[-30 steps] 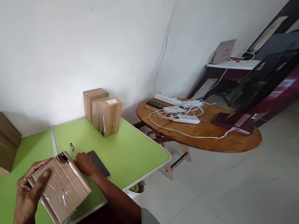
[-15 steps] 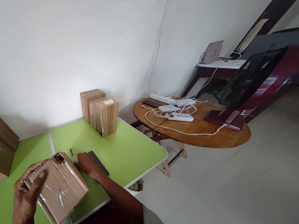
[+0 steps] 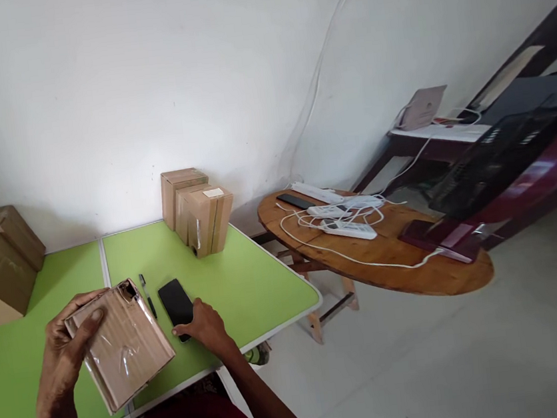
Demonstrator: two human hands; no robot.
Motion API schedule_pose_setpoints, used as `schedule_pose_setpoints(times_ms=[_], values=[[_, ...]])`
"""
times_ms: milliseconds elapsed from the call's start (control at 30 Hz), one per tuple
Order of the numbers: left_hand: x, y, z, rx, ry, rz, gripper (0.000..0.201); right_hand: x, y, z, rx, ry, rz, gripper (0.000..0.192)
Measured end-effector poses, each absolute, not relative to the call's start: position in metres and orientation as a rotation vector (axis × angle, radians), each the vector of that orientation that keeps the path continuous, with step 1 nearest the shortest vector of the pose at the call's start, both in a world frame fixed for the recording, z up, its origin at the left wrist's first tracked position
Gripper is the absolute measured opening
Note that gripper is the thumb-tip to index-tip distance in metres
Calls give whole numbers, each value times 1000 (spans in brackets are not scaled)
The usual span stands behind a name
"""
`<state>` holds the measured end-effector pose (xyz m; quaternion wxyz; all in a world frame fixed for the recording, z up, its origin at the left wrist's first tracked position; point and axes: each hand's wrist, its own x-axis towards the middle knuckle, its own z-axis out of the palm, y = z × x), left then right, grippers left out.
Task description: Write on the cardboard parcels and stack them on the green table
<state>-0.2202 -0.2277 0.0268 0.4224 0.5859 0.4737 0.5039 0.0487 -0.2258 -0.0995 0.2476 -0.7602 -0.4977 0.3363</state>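
My left hand (image 3: 70,347) grips a small cardboard box (image 3: 128,350), thumb across its top face and fingers behind the far edge. The box is tilted above the green table, with clear tape over it and a dark torn hole at its upper corner. Around the lower end of a black smartphone (image 3: 176,304) closes my right hand (image 3: 205,326), thumb on the near left edge and fingers at the right edge. The phone lies on the table, screen up. Between box and phone lies a slim dark pen-like tool (image 3: 147,296).
Taped cardboard boxes (image 3: 204,221) stand at the table's back against the wall, and larger boxes (image 3: 1,267) at the left. To the right, a round wooden table (image 3: 389,257) holds white power strips (image 3: 348,229), tangled cables and a maroon fan base (image 3: 435,238).
My right hand has moved from beside the box and the pen-like tool to the phone, and now holds its lower end. The left hand still holds the box. The view has shifted slightly.
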Motion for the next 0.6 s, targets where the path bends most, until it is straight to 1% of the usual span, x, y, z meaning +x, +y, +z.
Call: schedule_pose_setpoints(times_ms=[100,167,233,333,400,467,600], values=[[-219,-229,28,1492,1181,1272,53,57,-232,-103,-1933,-1331,1050,40],[-220,-229,28,1499,1176,1287,52,65,-242,-105,-1846,-1308,1109,33],[-221,-228,27,1494,1178,1284,51,72,-257,-105,-1708,-1223,1223,38],[-221,-227,26,1465,1194,1254,54,82,-285,-99,-1298,-877,1505,59],[-220,-228,27,1458,1203,1253,56,85,-303,-86,-1053,-664,1586,69],[-218,-229,29,1465,1207,1263,56,83,-316,-66,-935,-606,1589,70],[-215,-230,33,1488,1205,1272,54,60,-325,-15,-729,-678,1623,64]])
